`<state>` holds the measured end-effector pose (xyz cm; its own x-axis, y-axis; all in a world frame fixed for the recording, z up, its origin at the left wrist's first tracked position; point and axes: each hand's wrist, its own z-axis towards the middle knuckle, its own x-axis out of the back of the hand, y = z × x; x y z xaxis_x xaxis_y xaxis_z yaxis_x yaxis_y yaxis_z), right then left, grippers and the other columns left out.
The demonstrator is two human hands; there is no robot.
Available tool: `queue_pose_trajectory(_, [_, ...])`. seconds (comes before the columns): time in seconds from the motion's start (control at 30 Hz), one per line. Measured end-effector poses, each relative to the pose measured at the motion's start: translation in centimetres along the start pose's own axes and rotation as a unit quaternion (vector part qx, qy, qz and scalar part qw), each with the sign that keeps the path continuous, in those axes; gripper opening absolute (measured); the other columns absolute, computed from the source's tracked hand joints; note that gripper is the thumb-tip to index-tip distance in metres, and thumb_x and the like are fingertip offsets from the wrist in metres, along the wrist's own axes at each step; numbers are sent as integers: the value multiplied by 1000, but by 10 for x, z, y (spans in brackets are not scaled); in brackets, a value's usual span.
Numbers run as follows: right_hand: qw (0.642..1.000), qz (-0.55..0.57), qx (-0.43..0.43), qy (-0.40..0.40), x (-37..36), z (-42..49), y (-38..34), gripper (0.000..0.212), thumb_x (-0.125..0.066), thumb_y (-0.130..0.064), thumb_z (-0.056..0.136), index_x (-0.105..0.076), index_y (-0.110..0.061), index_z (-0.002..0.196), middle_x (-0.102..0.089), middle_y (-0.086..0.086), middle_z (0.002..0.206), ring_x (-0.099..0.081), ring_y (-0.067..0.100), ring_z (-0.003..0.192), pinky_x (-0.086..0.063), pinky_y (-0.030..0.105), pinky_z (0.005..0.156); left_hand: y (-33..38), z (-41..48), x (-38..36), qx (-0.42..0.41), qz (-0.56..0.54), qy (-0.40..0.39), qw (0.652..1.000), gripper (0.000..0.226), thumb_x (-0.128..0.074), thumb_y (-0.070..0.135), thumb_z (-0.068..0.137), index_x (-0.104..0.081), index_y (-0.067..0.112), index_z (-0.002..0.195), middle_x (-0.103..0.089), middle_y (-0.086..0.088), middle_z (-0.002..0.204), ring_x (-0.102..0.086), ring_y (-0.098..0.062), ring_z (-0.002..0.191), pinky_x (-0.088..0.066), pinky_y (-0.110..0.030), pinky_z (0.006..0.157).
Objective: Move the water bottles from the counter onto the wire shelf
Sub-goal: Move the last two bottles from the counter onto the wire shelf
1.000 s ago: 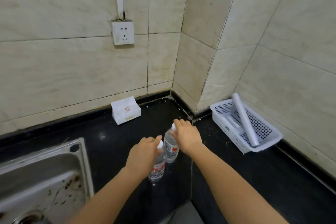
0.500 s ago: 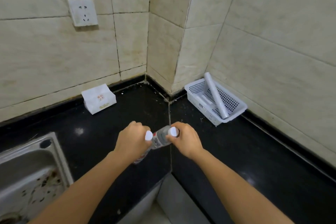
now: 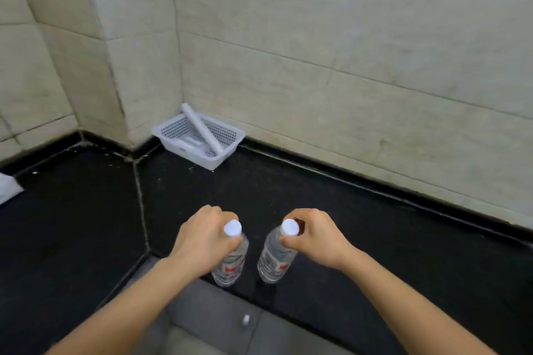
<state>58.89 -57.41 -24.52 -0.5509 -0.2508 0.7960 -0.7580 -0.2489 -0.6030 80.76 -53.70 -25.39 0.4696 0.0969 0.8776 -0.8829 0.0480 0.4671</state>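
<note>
Two small clear water bottles with white caps and red-and-white labels hang upright, side by side, above the front edge of the black counter [image 3: 360, 228]. My left hand [image 3: 202, 242] grips the neck of the left bottle [image 3: 232, 264]. My right hand [image 3: 315, 235] grips the neck of the right bottle [image 3: 274, 261]. The two bottles are a little apart and do not touch. No wire shelf is in view.
A white perforated plastic basket [image 3: 184, 147] with a white roll [image 3: 202, 131] leaning in it sits in the counter's back corner against the tiled wall. A white packet [image 3: 7, 189] shows at the left edge. Grey cabinet fronts [image 3: 219, 314] lie below the counter edge.
Both bottles have come off the counter and drawn apart, held by their necks. My view has swung to the right; the sink and wall socket have left the frame.
</note>
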Motion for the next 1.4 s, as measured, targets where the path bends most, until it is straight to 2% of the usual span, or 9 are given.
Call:
queue_pose_trajectory(0.37, [970,17,-153,190,144,-238,150,18,-69,-28,71,-69,-17,85,-69,-2,84,-65,17,79,-56,41,71,276,-55,-101,-211,-105,-41,971,7,-64,29,73,-65,22,74,-55,1,70,-50,-11,76,-40,-30,57])
queue_pose_trajectory(0.57, [925,32,-225,305,211,-347,205,12,-71,-26,70,-67,-20,79,-62,-6,69,-55,7,64,-45,28,60,411,-77,-138,-301,-144,-100,937,12,-65,25,69,-64,13,69,-61,-9,72,-54,-20,71,-37,-28,54])
queue_pose_trajectory(0.77, [882,40,-235,406,279,-429,249,21,-77,-20,73,-59,-28,66,-50,-15,50,-44,-3,48,-32,12,48,532,-93,-153,-369,-228,-143,890,9,-70,23,67,-67,15,70,-66,-7,69,-55,-13,62,-47,-32,57])
queue_pose_trajectory(0.87, [867,25,-227,442,319,-464,272,15,-79,-21,73,-64,-23,70,-51,-10,56,-42,-1,49,-33,14,49,593,-97,-160,-393,-279,-146,864,13,-73,19,67,-70,9,74,-68,-10,73,-59,-14,60,-52,-36,60])
queue_pose_trajectory(0.93, [858,24,-224,461,347,-485,290,10,-79,-20,73,-69,-19,75,-55,-8,61,-43,-1,51,-34,14,50,634,-98,-168,-404,-312,-146,847,6,-76,17,67,-74,15,72,-67,-5,69,-57,-6,58,-48,-27,58])
queue_pose_trajectory(1.03, [848,16,-232,477,392,-513,320,15,-80,-22,72,-70,-11,76,-53,-4,61,-42,3,53,-34,21,53,696,-99,-179,-429,-346,-160,819,17,-78,21,65,-71,36,67,-68,8,73,-56,5,59,-41,-15,53])
queue_pose_trajectory(1.1, [840,7,-241,485,424,-528,343,18,-80,-25,70,-69,-13,75,-52,-6,61,-42,4,54,-35,24,55,739,-96,-187,-432,-369,-162,807,14,-79,20,64,-69,29,59,-68,1,68,-51,3,53,-37,-12,49])
queue_pose_trajectory(1.23, [819,-3,-235,524,481,-558,383,19,-82,-20,71,-64,-23,66,-50,-15,53,-41,-1,51,-34,17,52,818,-90,-201,-438,-411,-194,776,17,-79,18,66,-74,34,64,-70,3,61,-48,3,51,-42,-20,55])
queue_pose_trajectory(1.4, [802,-6,-233,549,538,-584,436,17,-81,-19,71,-71,-9,79,-53,0,65,-44,8,57,-36,28,58,906,-86,-226,-459,-406,-208,762,15,-76,15,70,-76,29,76,-73,2,65,-51,3,50,-43,-19,53])
